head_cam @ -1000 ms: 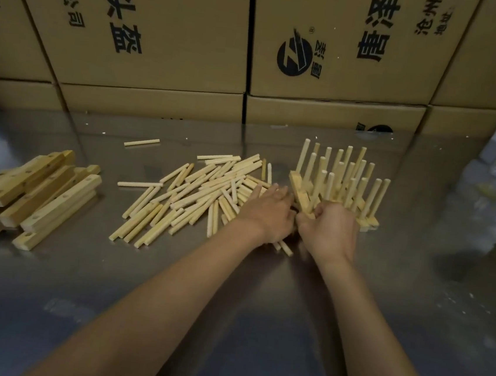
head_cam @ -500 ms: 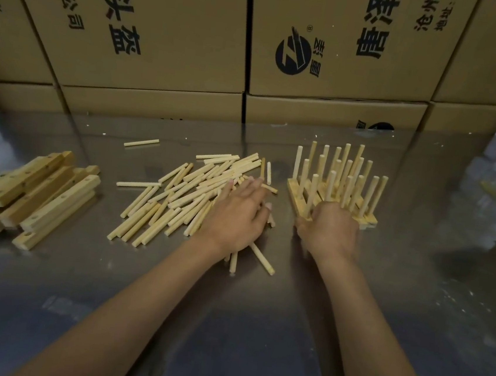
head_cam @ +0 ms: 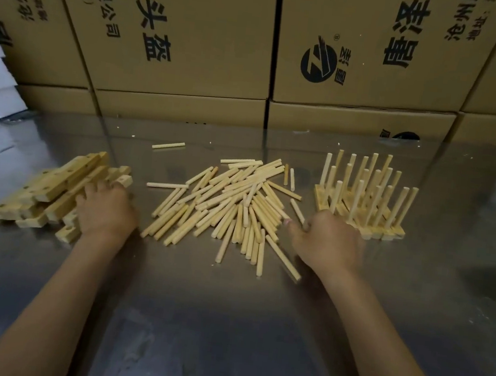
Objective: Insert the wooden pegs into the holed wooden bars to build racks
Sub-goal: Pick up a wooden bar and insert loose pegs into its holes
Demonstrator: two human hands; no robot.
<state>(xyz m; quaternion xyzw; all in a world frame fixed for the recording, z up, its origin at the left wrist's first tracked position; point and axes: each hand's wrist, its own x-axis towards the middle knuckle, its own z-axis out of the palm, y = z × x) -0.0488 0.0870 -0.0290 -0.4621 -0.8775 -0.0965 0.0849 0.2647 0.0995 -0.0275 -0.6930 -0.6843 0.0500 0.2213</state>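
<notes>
Since the earlier frame we note that the left hand (head_cam: 106, 215) has left the loose pegs and crossed to the stack of holed bars (head_cam: 56, 190) at the left of the table (head_cam: 226, 323), while the right hand (head_cam: 326, 245) has drawn back from the finished racks

Nearest to us, both forearms reach forward over the reflective metal surface. We find the left hand lying on the right edge of the bar stack, fingers bent over the top pieces; whether it grips one bar we cannot tell. We find the right hand just beside the near left corner of the racks (head_cam: 365, 200), fingers curled with the tips pointing towards the peg heap; whether it holds a peg we cannot tell

Between the hands lies the heap of loose pegs (head_cam: 232, 204), spread flat and crossing one another. One single peg (head_cam: 168, 145) lies apart behind the heap. We record the racks standing with pegs upright in their bars

Beyond the table, printed cardboard boxes (head_cam: 194, 44) are stacked as a wall
</notes>
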